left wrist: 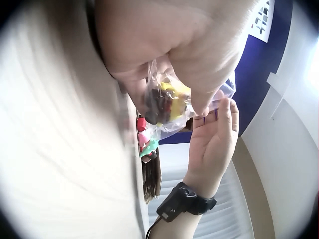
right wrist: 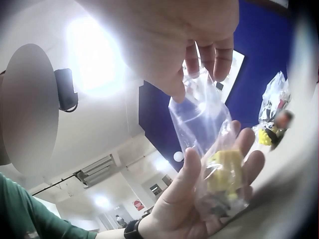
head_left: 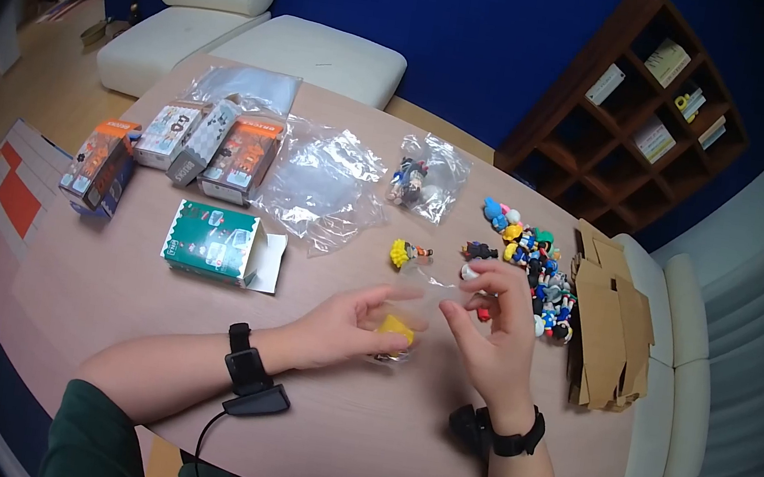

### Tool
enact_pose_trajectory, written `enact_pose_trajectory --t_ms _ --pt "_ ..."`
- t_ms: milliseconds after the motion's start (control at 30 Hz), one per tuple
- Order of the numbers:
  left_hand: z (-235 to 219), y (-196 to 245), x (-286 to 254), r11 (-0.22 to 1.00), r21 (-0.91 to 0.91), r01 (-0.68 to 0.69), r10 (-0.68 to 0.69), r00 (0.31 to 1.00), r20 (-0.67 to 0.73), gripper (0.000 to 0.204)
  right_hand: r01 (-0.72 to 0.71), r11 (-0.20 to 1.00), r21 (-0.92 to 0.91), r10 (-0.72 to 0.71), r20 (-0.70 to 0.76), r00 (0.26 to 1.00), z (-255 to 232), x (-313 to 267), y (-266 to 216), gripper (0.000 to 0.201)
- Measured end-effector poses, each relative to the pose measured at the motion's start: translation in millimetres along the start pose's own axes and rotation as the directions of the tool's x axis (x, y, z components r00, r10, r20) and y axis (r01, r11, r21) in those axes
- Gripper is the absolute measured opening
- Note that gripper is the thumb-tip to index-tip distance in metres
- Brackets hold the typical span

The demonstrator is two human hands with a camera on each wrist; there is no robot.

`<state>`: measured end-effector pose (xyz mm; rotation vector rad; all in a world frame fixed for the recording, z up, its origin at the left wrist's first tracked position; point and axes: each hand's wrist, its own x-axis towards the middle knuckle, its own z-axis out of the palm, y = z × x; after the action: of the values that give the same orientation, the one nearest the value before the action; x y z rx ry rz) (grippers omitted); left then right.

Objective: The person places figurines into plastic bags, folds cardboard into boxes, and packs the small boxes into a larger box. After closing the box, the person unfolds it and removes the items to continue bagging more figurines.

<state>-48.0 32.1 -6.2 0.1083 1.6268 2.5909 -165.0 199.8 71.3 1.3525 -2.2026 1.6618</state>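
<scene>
A small clear plastic bag (right wrist: pixel 192 122) holds a toy figure with a yellow top (head_left: pixel 397 329) and darker lower parts. My left hand (head_left: pixel 341 328) grips the bag's lower part, thumb on one side and fingers on the other, around the figure. At the bag's upper end, my right hand (head_left: pixel 496 340) pinches the plastic between thumb and fingertips, drawing the bag up in the right wrist view. Just beyond the hands on the table lies a loose figure with spiky yellow hair (head_left: pixel 407 253). A dark figure (head_left: pixel 479 250) lies to its right.
Several small figures (head_left: pixel 534 259) lie piled at right, beside flattened cardboard (head_left: pixel 605 316). A bagged figure (head_left: pixel 429 177) lies at the back. Empty clear bags (head_left: pixel 324 183), a green box (head_left: pixel 208 241) with its flap out, and several toy boxes (head_left: pixel 242 162) occupy the left.
</scene>
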Motion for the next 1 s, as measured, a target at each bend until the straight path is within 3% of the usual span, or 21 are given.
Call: enact_pose_trajectory --t_ms 33,100,133,167,200,267,333,400,467,567,600,667,900,1000 --pt "0 3 -1 0.999 -0.028 0.016 -0.016 1.000 -0.013 0.060 0.000 1.000 0.000 0.000 -0.001 1.000 4 0 2 0.022" --pt "-1 4 -1 0.998 -0.054 0.032 -0.033 0.999 -0.021 0.057 -0.237 0.933 0.271 0.261 -0.055 0.964 10 0 6 0.019" --pt "-3 1 0 0.999 -0.052 0.007 -0.009 1.000 -0.028 0.052 -0.236 0.933 0.270 0.261 -0.060 0.963 6 -2 15 0.019" --pt "-5 -2 1 0.999 -0.049 -0.018 0.016 0.999 -0.035 0.047 -0.383 0.884 0.268 0.351 0.161 0.922 0 -4 28 0.016" --pt "-7 -4 2 0.999 -0.045 -0.017 0.016 0.999 -0.030 0.047 -0.519 0.822 0.234 0.417 0.373 0.829 -3 -6 40 0.015" --pt "-10 -9 3 0.985 -0.170 0.026 -0.033 0.999 -0.039 0.052 -0.513 0.829 0.222 0.417 0.366 0.832 1 -10 49 0.013" --pt "-9 -8 4 0.993 -0.114 0.001 -0.007 0.999 -0.050 0.051 -0.479 0.796 0.371 0.416 0.239 0.877 11 -13 49 0.012" --pt "-11 -10 4 0.998 -0.055 -0.029 0.025 0.998 -0.060 0.050 -0.474 0.746 0.468 0.447 0.176 0.877 25 -17 51 0.012" --pt "-16 -10 3 0.981 -0.195 -0.005 -0.017 0.994 -0.112 0.052 -0.455 0.689 0.564 0.476 0.121 0.871 32 -22 51 0.013" --pt "-12 0 2 0.975 -0.205 -0.081 0.033 0.973 -0.227 0.055 -0.614 0.623 0.485 0.534 0.310 0.787 35 -30 47 0.017" --pt "-13 1 4 0.979 -0.191 -0.075 0.030 0.973 -0.228 0.055 -0.607 0.618 0.499 0.529 0.308 0.791 34 -30 48 0.017" --pt "-15 -1 7 0.959 -0.228 -0.168 0.087 0.941 -0.327 0.056 -0.696 0.614 0.373 0.510 0.486 0.710 34 -31 50 0.017" --pt "-12 6 8 0.940 -0.302 -0.155 0.041 0.935 -0.352 0.057 -0.714 0.562 0.419 0.503 0.512 0.696 34 -30 59 0.016" --pt "-13 6 8 0.938 -0.310 -0.154 0.042 0.940 -0.339 0.056 -0.700 0.600 0.387 0.495 0.508 0.705 36 -34 63 0.016"
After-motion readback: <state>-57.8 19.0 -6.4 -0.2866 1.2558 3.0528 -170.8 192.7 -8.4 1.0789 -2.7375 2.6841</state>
